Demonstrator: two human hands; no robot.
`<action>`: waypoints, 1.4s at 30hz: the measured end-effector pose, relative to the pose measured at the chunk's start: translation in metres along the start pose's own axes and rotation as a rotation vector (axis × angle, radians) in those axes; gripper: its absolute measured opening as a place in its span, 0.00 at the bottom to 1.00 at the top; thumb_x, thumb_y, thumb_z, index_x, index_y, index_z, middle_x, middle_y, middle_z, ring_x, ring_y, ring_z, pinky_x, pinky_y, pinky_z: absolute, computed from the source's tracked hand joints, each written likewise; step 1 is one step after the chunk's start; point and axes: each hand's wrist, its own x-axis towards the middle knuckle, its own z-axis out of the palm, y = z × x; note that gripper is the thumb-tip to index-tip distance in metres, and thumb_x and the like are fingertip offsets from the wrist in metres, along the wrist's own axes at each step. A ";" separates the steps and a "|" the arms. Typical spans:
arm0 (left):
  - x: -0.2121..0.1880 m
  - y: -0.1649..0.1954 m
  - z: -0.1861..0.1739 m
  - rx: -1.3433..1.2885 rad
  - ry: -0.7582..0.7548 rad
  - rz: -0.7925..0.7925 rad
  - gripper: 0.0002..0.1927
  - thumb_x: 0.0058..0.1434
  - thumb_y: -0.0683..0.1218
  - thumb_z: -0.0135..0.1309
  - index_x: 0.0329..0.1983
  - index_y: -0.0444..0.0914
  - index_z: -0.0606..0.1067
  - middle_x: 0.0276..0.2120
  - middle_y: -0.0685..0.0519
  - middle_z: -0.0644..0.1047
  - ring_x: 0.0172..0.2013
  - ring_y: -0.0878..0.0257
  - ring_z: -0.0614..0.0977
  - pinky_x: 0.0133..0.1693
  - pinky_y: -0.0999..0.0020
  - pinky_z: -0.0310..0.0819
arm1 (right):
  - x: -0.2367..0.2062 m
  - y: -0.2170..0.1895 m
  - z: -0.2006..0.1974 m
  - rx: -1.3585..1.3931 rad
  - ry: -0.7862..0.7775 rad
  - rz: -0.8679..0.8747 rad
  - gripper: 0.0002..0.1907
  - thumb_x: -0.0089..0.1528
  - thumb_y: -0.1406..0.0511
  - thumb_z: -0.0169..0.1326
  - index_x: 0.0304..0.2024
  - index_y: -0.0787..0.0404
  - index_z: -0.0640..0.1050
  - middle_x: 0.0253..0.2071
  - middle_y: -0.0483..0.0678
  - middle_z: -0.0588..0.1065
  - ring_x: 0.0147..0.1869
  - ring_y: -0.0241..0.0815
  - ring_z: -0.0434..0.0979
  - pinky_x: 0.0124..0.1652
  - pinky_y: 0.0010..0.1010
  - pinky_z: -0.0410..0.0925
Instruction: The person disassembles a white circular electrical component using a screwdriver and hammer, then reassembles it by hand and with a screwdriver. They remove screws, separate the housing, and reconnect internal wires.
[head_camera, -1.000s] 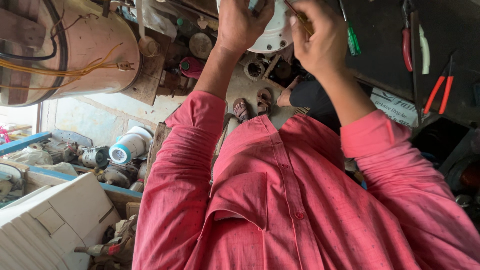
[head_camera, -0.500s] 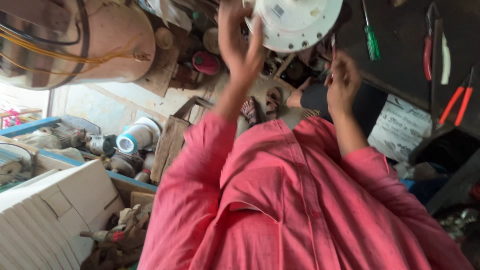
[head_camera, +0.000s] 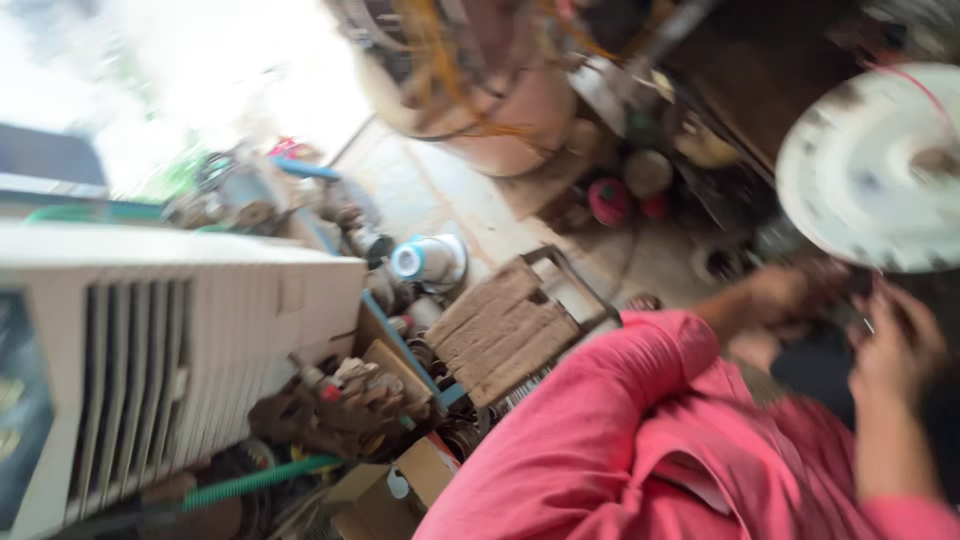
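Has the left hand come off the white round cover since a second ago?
Yes. The left hand has dropped below the white round cover, nearer the pink shirt.

Bare floor (head_camera: 450, 195) is lying open between the drum (head_camera: 500, 110) and crate (head_camera: 510, 325); the white disc (head_camera: 870, 170) is crowding the hands from above

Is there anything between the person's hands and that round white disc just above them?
Nothing visible does. The white disc sits just above both hands. The left hand lies under its lower edge and the right hand a little lower, with only dark blurred space between. The blur hides whether either hand touches it.
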 end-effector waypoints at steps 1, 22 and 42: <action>-0.005 0.008 0.007 -0.034 -0.160 0.209 0.30 0.77 0.63 0.50 0.48 0.29 0.80 0.39 0.46 0.81 0.36 0.56 0.76 0.33 0.61 0.74 | 0.003 0.001 -0.002 0.005 -0.059 -0.042 0.04 0.76 0.73 0.53 0.53 0.64 0.76 0.50 0.48 0.78 0.48 0.36 0.79 0.35 0.23 0.67; 0.006 0.026 0.037 -0.153 0.094 0.196 0.14 0.59 0.46 0.69 0.35 0.28 0.81 0.33 0.46 0.81 0.27 0.56 0.83 0.28 0.64 0.81 | 0.016 0.005 -0.017 0.010 -0.079 0.066 0.05 0.80 0.69 0.50 0.52 0.65 0.75 0.41 0.49 0.77 0.28 0.32 0.64 0.28 0.23 0.56; 0.098 -0.056 0.001 -0.235 0.049 0.070 0.04 0.65 0.41 0.57 0.35 0.36 0.75 0.25 0.51 0.78 0.21 0.65 0.73 0.22 0.71 0.65 | -0.062 -0.056 0.011 -0.546 0.269 -0.350 0.11 0.69 0.64 0.62 0.50 0.64 0.81 0.39 0.52 0.81 0.42 0.43 0.81 0.44 0.30 0.72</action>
